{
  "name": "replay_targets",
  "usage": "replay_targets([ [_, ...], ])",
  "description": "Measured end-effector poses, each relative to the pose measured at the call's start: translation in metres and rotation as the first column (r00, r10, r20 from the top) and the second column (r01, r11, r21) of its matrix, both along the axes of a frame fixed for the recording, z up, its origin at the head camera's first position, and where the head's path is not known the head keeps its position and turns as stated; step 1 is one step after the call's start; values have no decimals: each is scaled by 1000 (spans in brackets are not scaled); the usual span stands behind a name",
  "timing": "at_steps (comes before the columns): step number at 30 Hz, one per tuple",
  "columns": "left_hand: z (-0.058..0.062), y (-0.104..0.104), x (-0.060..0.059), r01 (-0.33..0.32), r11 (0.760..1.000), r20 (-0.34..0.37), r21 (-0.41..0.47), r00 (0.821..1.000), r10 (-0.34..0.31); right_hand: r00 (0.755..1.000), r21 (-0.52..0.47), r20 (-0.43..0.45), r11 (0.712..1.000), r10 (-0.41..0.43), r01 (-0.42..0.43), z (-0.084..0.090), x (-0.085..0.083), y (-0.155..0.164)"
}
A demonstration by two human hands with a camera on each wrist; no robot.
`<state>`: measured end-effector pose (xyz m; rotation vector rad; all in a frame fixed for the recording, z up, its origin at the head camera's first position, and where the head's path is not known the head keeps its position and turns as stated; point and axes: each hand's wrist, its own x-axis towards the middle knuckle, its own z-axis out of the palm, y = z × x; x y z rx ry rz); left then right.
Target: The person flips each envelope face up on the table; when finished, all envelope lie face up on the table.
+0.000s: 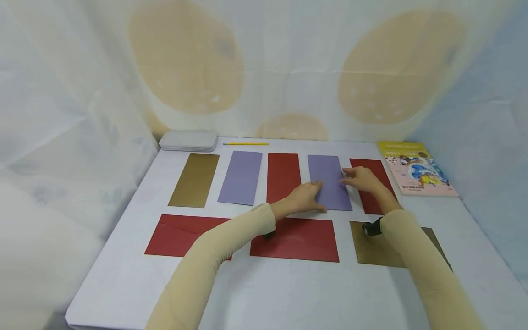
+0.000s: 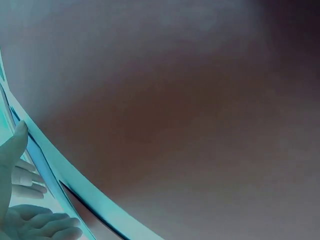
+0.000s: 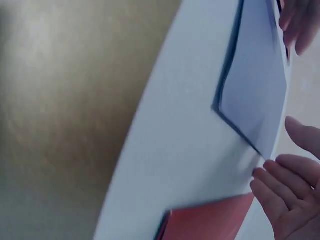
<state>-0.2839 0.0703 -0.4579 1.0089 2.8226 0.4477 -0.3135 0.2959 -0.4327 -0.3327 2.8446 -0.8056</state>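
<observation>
Your left hand (image 1: 304,197) and right hand (image 1: 363,178) flank the purple envelope (image 1: 328,181) flat on the table (image 1: 272,288), fingers relaxed against its edges; only the right wrist view shows its flap.

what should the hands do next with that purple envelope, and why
Probably lift its right edge off the table. The left hand rests on the purple envelope's left edge, the right hand touches its right edge, and it lies flat between two red envelopes.
</observation>
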Motion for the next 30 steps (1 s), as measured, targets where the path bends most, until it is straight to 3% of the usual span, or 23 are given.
replay_targets([
  [8, -3, 5, -4, -61, 998, 17, -22, 998, 62, 999, 23, -12, 999, -33, 34, -11, -3, -7],
  [15, -4, 9, -6, -62, 997, 0, -50, 998, 62, 997, -62, 16, 995, -73, 74, -10, -3, -12],
  [22, -3, 12, -5, -86, 995, 12, -58, 996, 87, 984, -211, 103, 963, -148, 167, -6, 0, -3],
  [30, -4, 13, -4, -46, 998, -42, -54, 998, 44, 972, -329, 137, 916, -193, 228, 1, 2, 8],
])
